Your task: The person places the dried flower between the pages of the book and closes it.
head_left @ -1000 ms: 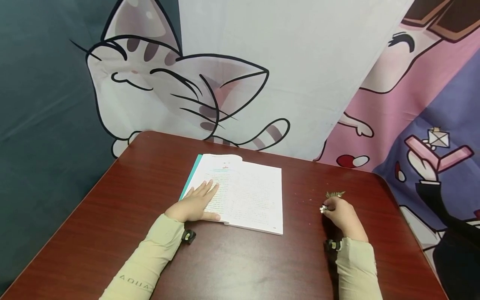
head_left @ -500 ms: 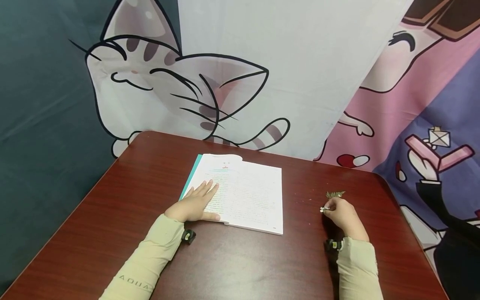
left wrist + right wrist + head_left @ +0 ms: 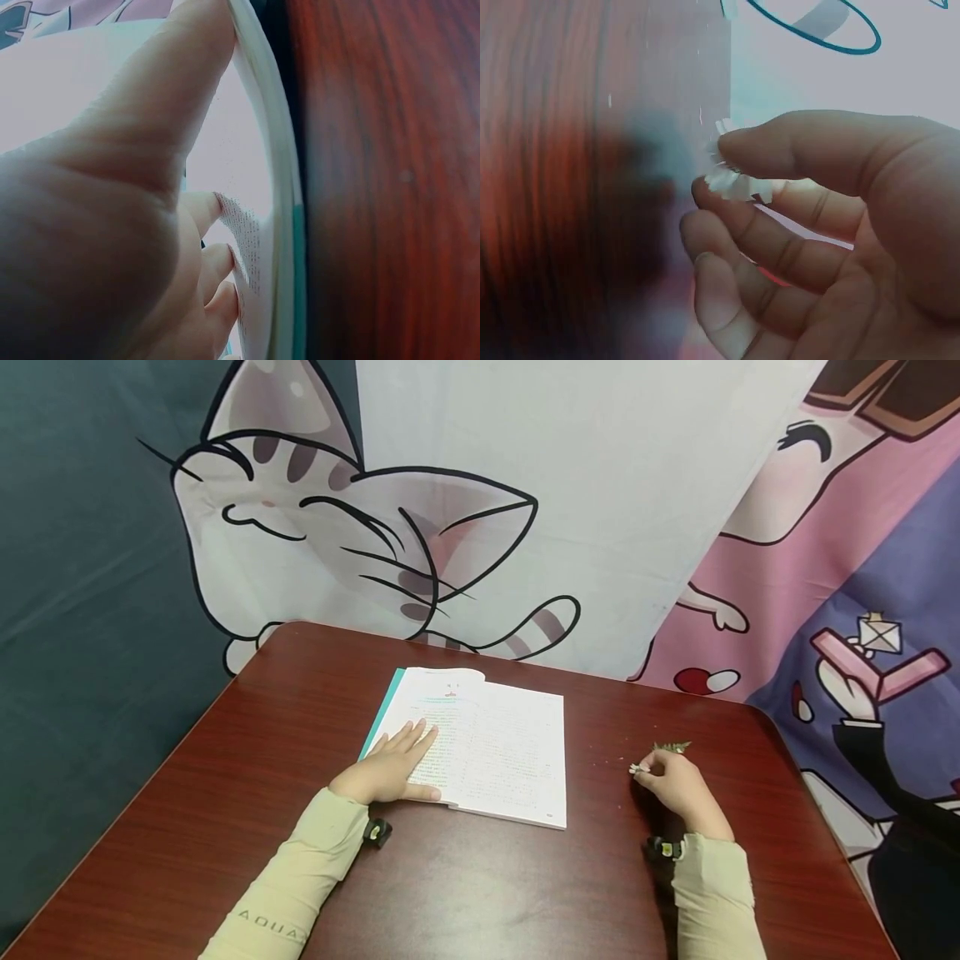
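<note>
An open book (image 3: 517, 752) with a teal cover edge lies on the brown table. My left hand (image 3: 386, 772) rests on its left page with the fingers spread, the thumb along the near edge. In the left wrist view, the fingertips touch the printed page (image 3: 232, 150). My right hand (image 3: 678, 783), to the right of the book, pinches a small white flower (image 3: 735, 180) between thumb and forefinger. The other fingers are curled beneath it. Just beyond that hand a fern-like green leaf (image 3: 677, 747) lies on the table, partly hidden by the fingers.
Tiny pale specks (image 3: 607, 762) are scattered on the table (image 3: 480, 893) between the book and my right hand. A cloth backdrop (image 3: 622, 485) with a cartoon cat hangs behind the far edge.
My right hand has shifted slightly to the left and away from me, carrying the white flower. The left hand and the book stay where they were.
</note>
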The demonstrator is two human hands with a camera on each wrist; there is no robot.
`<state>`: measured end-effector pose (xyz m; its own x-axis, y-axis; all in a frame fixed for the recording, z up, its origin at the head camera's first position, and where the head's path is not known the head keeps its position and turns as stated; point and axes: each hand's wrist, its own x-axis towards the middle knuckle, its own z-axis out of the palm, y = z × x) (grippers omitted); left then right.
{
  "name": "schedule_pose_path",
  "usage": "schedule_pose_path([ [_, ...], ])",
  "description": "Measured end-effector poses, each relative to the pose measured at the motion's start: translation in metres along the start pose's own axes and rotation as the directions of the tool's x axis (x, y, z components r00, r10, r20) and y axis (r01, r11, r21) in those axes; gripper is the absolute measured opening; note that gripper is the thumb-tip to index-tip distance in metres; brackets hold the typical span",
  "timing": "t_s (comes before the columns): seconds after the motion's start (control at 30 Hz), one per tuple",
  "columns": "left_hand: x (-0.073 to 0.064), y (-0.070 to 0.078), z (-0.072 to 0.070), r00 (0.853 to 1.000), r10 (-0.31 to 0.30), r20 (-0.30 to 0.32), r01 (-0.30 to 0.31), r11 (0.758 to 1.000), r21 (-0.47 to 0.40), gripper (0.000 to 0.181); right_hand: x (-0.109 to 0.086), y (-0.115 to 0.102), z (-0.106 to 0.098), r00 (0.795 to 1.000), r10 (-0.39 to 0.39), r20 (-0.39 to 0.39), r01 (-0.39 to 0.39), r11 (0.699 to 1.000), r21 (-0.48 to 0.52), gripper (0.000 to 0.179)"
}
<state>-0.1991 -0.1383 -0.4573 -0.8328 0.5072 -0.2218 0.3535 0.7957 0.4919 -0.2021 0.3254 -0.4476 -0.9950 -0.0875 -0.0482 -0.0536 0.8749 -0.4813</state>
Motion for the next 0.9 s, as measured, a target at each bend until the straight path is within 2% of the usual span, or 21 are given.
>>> schedule_pose_path([
  [0.33, -0.002, 0.002, -0.002, 1.0, 0.001, 0.002, -0.001, 1.0, 0.005, 0.102, 0.004, -0.014, 0.01, 0.999, 0.013, -0.029, -0.007, 0.982, 0.19, 0.008],
  [0.63, -0.002, 0.001, -0.001, 1.0, -0.008, -0.003, 0.008, 1.0, -0.002, 0.102, 0.007, -0.027, 0.017, 0.996, 0.057, -0.075, -0.024, 0.922, 0.387, 0.017],
  [0.9, -0.001, 0.0, 0.0, 1.0, -0.011, 0.002, 0.011, 1.0, 0.002, 0.104, 0.012, -0.043, 0.024, 0.995, 0.035, -0.091, 0.009, 0.896, 0.445, 0.017],
])
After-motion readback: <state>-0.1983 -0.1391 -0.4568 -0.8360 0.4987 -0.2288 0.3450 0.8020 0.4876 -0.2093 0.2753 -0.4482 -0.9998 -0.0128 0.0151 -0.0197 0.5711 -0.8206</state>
